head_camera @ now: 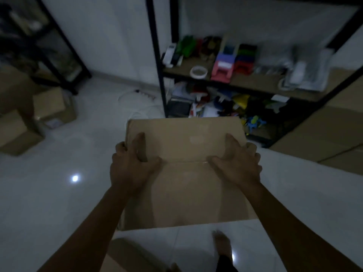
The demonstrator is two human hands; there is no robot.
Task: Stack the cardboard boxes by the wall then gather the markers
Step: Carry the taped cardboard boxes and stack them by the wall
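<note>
Cardboard box [186, 173]: brown, large, held up in front of the body above the floor, top face toward the camera, a taped seam across the middle between the two hands.
Left hand [130, 163]: on the box's left edge — thumb pressed on the top face, fingers [120, 147] curled round the side, clamped to the cardboard.
Right hand [238, 160]: on the box's right edge, thumb laid flat on top near the seam, fingers wrapped over the side, gripping.
Forearms: both bare, reaching in from the bottom corners of the view.
Floor [59, 193]: pale glossy tiles with two bright light reflections.
Foot [222, 241]: bare, on the tiles just below the box's near edge.
Other boxes [35, 122]: several brown ones on the floor at the left, near a dark rack [59, 46], well apart from the held box.
More cardboard [324, 138]: large flat brown surfaces at the right, beside the shelf.
Shelf [225, 79]: black metal frame with wooden boards against the white wall, straight ahead beyond the box.
Upper board: a roll of tape [198, 72], a pink and purple plastic item, green and red items, clear plastic bags — all blurred.
Lower board: a jumble of colourful small things, too blurred to name.
Markers: cannot tell whether any lie among the clutter.
Cable [137, 99]: white, looped on the floor by the wall, left of the shelf.
</note>
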